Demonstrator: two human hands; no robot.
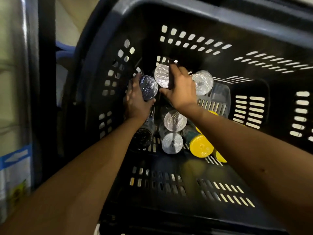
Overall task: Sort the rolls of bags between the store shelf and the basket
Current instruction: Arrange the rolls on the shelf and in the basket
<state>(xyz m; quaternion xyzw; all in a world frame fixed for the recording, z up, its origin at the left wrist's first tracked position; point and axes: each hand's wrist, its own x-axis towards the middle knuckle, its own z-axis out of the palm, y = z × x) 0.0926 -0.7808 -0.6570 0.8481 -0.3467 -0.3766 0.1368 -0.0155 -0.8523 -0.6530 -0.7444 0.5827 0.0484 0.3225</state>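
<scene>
I look down into a deep black slotted basket (186,189) holding several rolls of bags stood on end. My left hand (135,102) is wrapped around a dark roll (149,87) at the basket's left side. My right hand (181,89) grips a white roll (161,77) just right of it, fingers over its far edge. Another white roll (203,83) stands right of my right hand. Two more white rolls (175,120) (171,143) and a black roll (142,138) stand nearer me. A yellow roll (200,145) lies by my right forearm.
The basket's high walls surround both hands on every side, with its grey rim (220,12) at the top. A shelf upright (25,82) and a blue-and-white package (15,167) stand at the far left outside the basket.
</scene>
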